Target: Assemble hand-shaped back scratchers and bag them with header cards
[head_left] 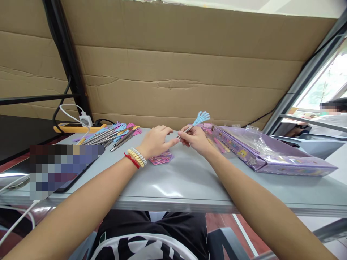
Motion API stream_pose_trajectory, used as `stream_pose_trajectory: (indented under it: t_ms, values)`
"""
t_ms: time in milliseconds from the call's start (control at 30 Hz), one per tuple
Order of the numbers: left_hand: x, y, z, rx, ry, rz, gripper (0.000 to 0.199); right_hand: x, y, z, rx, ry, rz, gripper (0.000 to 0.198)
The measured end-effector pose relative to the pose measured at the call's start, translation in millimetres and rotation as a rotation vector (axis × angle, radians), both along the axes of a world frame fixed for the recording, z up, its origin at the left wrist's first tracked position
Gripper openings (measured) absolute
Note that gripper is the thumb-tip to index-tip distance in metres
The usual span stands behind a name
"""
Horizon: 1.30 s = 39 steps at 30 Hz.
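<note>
The right grip [193, 138] pinches a back scratcher [200, 118] by its metal rod [189, 129], thumb against curled fingers, close below the blue hand-shaped head. The scratcher is held up over the worktop [168, 184], tilted, its head pointing up and away to the right. The left grip [158, 140] holds nothing that shows; its fingers are loosely spread, with the thumb by the rod's lower end, and whether the two touch I cannot tell.

The piece looks light enough for a fingertip pinch. The rod should be stiff and smooth, so it may roll or slide if squeezed too loosely. The head looks like plastic, its thin prongs probably the weakest part, better not pressed or bent. The rod just under the head seems the surest place to take hold, and the lower end would suit a second hand for steadying.

Just beside the left wrist lie pink cards [161, 159]. Farther left is a pile of scratchers [108, 136], rods crossing, so one drawn out could drag its neighbours. Beyond the right grip are a clear packet [222, 146] of coloured sticks and an open purple box [295, 167] with crumpled clear plastic.
</note>
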State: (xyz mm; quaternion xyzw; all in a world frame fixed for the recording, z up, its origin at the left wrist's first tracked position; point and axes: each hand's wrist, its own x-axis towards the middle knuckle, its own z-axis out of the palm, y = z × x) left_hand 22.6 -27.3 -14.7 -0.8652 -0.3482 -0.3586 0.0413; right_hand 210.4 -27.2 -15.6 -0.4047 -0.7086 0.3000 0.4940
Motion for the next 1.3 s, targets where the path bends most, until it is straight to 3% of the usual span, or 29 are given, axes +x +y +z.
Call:
stream_pose_trajectory:
  t_ms: [167,400,533,667,833,933,1033,1133,1300]
  values:
    - [7,-2,-5.1,-0.056,0.082,-0.025,0.025,-2,2,0,-0.131,0.233,0.122,0.047]
    - [-2,20,-2.0,-0.076,0.099,0.114,0.026,2,11,4,-0.097,0.522,0.041,0.044]
    - [-41,47,1.3,-0.044,0.108,0.289,0.028,39,18,19,-0.059,0.761,-0.12,0.04]
    - [-87,68,3.1,-0.051,0.098,0.526,0.03,95,18,34,0.015,0.982,-0.404,0.035]
    - [-98,71,5.0,0.005,0.031,0.7,0.031,130,16,37,0.102,1.005,-0.556,0.047]
    - [-97,70,7.0,0.007,0.029,0.673,0.032,133,17,34,0.089,0.959,-0.537,0.051]
    - [-94,66,10.0,-0.045,0.037,0.549,0.032,121,18,30,0.073,0.913,-0.486,0.05]
    - [-72,51,11.9,-0.086,0.055,0.344,0.03,83,17,23,0.046,0.818,-0.343,0.048]
    - [-11,18,8.2,-0.006,0.118,0.095,0.028,8,8,7,-0.05,0.566,0.03,0.049]
